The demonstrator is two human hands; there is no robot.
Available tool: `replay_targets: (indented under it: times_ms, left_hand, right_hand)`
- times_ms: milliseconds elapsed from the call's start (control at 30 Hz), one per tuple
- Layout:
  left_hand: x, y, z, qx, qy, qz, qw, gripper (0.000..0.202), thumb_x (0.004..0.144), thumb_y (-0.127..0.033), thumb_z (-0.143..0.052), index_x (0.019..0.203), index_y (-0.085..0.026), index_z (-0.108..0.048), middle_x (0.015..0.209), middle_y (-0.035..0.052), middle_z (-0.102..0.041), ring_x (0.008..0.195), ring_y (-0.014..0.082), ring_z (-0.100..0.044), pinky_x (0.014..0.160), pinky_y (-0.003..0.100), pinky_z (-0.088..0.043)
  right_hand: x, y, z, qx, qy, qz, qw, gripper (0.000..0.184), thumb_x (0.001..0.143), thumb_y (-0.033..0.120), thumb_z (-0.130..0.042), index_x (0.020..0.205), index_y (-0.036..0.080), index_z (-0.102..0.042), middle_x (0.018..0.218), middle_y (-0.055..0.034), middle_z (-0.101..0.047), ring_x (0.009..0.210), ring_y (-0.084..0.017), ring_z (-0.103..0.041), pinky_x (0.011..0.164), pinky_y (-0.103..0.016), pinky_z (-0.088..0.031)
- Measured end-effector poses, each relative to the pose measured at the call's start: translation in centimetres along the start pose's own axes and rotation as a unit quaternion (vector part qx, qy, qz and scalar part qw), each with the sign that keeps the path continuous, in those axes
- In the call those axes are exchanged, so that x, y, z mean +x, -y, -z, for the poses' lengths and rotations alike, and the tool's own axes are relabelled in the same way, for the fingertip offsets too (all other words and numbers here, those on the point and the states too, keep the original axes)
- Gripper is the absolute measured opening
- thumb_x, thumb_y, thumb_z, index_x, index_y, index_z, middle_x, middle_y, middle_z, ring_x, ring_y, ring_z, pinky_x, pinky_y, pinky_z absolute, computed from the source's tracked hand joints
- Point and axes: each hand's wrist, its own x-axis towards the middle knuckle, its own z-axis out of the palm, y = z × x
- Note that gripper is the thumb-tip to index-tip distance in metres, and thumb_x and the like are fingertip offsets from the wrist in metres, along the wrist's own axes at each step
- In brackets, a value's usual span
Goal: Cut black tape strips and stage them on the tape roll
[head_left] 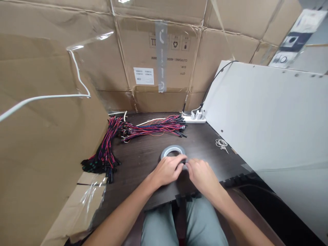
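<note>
At near edge of dark surface [143, 153]: left hand [167, 169] and right hand [202, 174] meet fingertip to fingertip just below a tape roll [173, 150].

Left forearm comes in from lower left, angled up and right; back of hand up, fingers curled, grip pinched shut on a small dark piece [183, 162] at the roll's near rim. Right forearm enters from lower right, back of hand up, fingers bent twd the left; tips reach the same piece but are blurred, so can't tell if that grip is closed. Roll lies flat, mid-surface. Red/black/blue wire bundles: rear bundle [153, 128] lies across the back, left bundle [102, 153] sits by the cardboard wall [38, 153]. White power strip [194, 119] at back, beside a white panel [269, 119].
</note>
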Motion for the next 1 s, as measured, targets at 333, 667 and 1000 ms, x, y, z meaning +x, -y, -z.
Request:
replay_targets:
  times_ms: [333, 667, 1000]
  left_hand:
    - [0.1, -0.3, 0.3, -0.021, 0.013, 0.086, 0.996, 0.030, 0.085, -0.025, -0.048, 0.114, -0.021, -0.052, 0.088, 0.0027, -0.068, 0.080, 0.0186, -0.065, 0.074, 0.029, -0.045]
    - [0.7, 1.4, 1.3, -0.030, -0.033, 0.142, 0.989, 0.014, 0.086, -0.030, -0.047, 0.094, -0.020, -0.052, 0.084, 0.0014, -0.067, 0.076, 0.0174, -0.064, 0.072, 0.028, -0.043]
    - [1.2, 1.2, 1.0, 0.048, 0.081, 0.117, 0.989, 0.018, 0.087, -0.030, -0.043, 0.100, -0.022, -0.051, 0.088, 0.0017, -0.068, 0.085, 0.0224, -0.065, 0.072, 0.031, -0.041]
  right_hand:
    - [0.0, -1.4, -0.2, 0.031, -0.036, 0.072, 0.996, 0.024, 0.094, 0.016, -0.046, 0.075, 0.017, -0.062, 0.075, -0.0037, -0.066, 0.065, -0.015, -0.057, 0.053, -0.028, -0.024]
    - [-7.3, 1.0, -1.0, 0.228, -0.179, 0.269, 0.918, 0.033, 0.095, 0.015, -0.036, 0.071, 0.016, -0.058, 0.067, -0.0050, -0.060, 0.063, -0.015, -0.050, 0.055, -0.027, -0.035]
    - [-7.7, -19.1, -1.8, 0.429, -0.131, -0.319, 0.835, 0.037, 0.062, 0.053, -0.057, 0.052, 0.017, -0.052, 0.049, -0.0024, -0.051, 0.044, -0.011, -0.041, 0.042, -0.022, -0.029]
